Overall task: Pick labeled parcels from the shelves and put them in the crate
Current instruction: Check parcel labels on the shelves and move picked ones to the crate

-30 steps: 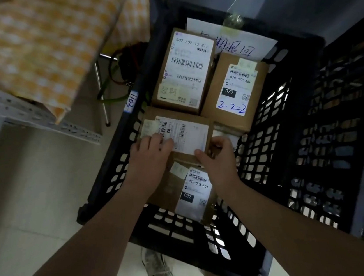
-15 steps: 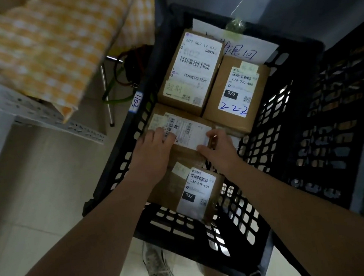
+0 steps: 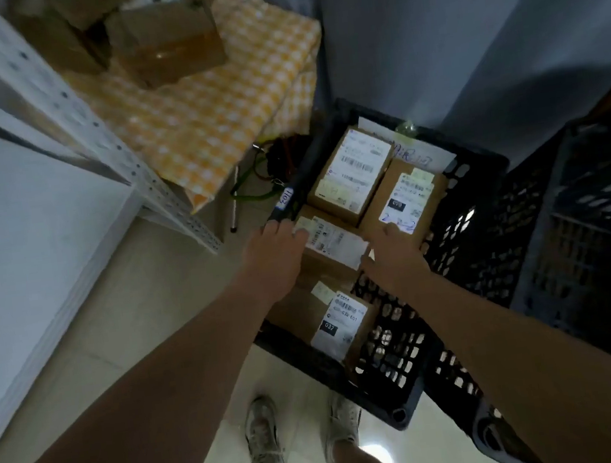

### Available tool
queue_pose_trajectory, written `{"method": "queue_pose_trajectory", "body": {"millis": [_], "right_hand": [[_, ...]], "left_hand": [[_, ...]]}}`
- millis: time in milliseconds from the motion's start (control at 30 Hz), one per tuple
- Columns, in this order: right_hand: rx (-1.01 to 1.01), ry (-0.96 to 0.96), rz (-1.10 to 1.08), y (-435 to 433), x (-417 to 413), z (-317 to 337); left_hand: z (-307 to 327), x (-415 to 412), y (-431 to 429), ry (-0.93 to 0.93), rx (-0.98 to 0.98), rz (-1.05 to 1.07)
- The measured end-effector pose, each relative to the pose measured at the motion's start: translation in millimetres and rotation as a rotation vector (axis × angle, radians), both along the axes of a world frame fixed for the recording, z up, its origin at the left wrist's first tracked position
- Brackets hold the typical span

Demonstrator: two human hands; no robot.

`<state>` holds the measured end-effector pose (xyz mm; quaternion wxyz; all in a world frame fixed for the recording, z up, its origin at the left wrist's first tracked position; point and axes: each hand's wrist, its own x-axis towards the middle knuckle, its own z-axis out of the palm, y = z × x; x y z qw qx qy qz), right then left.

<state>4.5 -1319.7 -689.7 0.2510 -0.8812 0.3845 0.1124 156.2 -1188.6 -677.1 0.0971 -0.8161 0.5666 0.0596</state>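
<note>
The labeled parcel lies in the crate, its long axis running from one hand to the other. The left hand rests flat, fingers together, on one end. The right hand touches the other end, its grip too blurred to tell.

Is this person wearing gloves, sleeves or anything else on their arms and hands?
No gloves: the left hand and right hand are bare. The left forearm and right forearm are bare too; no sleeve, watch or bracelet shows. Rings: too blurred to tell.
</note>
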Motion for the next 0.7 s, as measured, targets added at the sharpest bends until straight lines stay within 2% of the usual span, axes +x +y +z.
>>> {"method": "queue_pose_trajectory", "body": {"millis": [100, 200, 300, 433, 533, 700], "right_hand": [[-0.093, -0.040, 0.145, 10.3, 13.2, 71.2], [-0.187, -0.136, 0.266, 29.5, 33.7, 141.2], [-0.266, -0.262, 0.407, 54.4, 60.0, 210.4], [-0.352, -0.482, 0.586, 103.8, 94.3, 293.2], [-0.373, -0.671, 0.664, 160.2, 114.5, 342.9], [-0.337, -0.880, 0.848, 288.4, 130.5, 392.2]], "left_hand": [[67.4, 5.1, 24.6, -0.070, -0.037, 0.033], [142.1, 13.3, 63.0, -0.148, -0.166, 0.085], [223.9, 21.3, 108.6, -0.244, -0.282, 0.119], [314.5, 29.0, 179.1, -0.370, -0.298, 0.236], [362.3, 25.8, 235.9, -0.451, -0.341, 0.336], [410.1, 3.2, 352.5, -0.560, -0.399, 0.496]]}}
